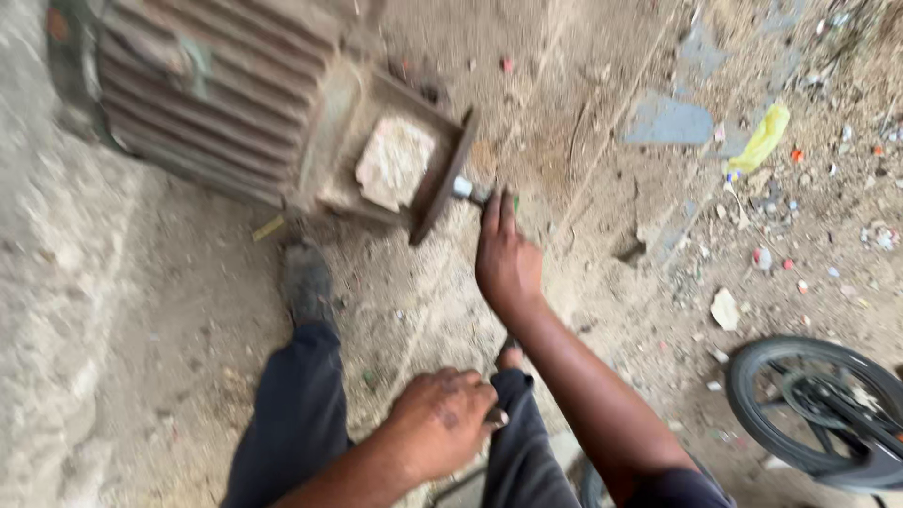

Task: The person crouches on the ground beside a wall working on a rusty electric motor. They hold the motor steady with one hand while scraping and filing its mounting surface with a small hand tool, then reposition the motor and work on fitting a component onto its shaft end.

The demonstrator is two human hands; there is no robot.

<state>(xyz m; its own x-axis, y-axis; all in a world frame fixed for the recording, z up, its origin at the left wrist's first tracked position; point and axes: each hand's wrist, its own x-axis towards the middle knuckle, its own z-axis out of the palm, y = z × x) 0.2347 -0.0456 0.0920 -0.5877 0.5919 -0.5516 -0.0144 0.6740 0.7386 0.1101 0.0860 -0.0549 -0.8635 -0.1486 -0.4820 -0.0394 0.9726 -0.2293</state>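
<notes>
A big rusty electric motor [216,94] with a ribbed casing lies on the dirt. An open box-shaped housing [442,174] on its side holds a pale stone-like block [395,162]. My right hand [508,261] reaches out to the housing's edge and grips a small tool [467,190] with a metal tip and a green handle, its tip against the rim. My left hand [442,420] is curled in a fist over my knee, near my dark trousers [296,414]. Whether it holds anything is unclear. My shoe [306,282] stands just below the motor.
A black wheel [818,414] with spokes sits at the bottom right. A yellow wrapper [764,136], a pale stone [724,309] and small bits of litter are scattered over the ground on the right. A rough concrete surface [47,282] runs along the left.
</notes>
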